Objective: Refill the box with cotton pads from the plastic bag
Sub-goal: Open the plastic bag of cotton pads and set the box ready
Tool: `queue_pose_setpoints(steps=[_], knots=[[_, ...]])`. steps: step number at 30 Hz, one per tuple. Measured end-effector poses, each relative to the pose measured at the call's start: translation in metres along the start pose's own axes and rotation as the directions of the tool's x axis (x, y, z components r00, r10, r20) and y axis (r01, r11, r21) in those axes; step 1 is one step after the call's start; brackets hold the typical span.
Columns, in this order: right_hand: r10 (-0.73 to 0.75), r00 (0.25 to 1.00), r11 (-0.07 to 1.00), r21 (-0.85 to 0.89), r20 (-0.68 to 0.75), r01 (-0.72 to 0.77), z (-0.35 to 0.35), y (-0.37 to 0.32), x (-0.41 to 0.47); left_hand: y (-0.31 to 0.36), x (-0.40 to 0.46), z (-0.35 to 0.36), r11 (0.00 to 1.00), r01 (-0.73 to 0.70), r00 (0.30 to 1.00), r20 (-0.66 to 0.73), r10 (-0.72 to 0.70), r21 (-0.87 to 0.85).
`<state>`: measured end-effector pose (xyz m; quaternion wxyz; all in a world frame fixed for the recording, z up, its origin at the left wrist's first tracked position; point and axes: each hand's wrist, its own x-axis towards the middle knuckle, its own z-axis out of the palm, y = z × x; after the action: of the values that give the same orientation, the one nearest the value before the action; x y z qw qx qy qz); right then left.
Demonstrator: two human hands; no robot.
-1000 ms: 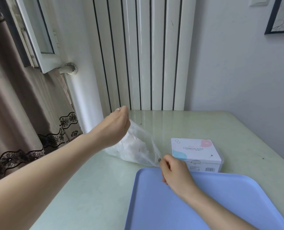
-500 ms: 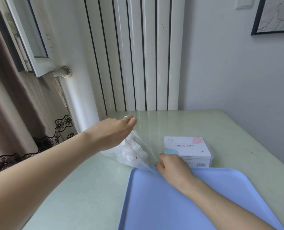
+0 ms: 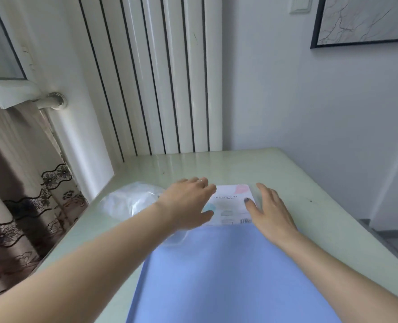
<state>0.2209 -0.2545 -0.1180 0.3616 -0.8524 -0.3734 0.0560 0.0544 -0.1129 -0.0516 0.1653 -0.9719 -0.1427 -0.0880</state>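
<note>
Bag (image 3: 130, 201) left, tray (image 3: 228, 271) front crowd box (image 3: 230, 203); right tabletop (image 3: 321, 206) seemingly free.

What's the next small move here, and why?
Probably close both hands on the box and open its lid. The left hand and right hand flank it with fingers spread, the box looks closed, and the plastic bag lies released beside it.

A blue tray (image 3: 235, 276) lies on the pale green bench (image 3: 309, 183), at its near side; behind the bench stands a white ribbed radiator (image 3: 160, 78); a dark-framed picture (image 3: 365, 19) hangs on the right wall; a brown curtain (image 3: 14, 183) (lace-trimmed) hangs at left, below a white window frame (image 3: 9, 89).
</note>
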Motion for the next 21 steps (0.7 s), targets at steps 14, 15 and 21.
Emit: queue_pose_setpoints(steps=[14,15,21], knots=[[0.147,0.988,0.96,0.247,-0.053,-0.13,0.033,0.027,-0.001,0.028,0.048,0.06,0.931,-0.059,0.985,0.172,-0.004,0.361],[0.135,0.989,0.964,0.237,-0.06,-0.117,0.032,0.027,-0.001,0.028,0.048,0.06,0.926,-0.077,0.981,0.193,0.004,0.371],[0.109,0.992,0.968,0.234,-0.06,-0.092,0.035,0.027,-0.004,0.012,0.058,0.052,0.939,-0.159,0.979,0.172,0.11,0.306]])
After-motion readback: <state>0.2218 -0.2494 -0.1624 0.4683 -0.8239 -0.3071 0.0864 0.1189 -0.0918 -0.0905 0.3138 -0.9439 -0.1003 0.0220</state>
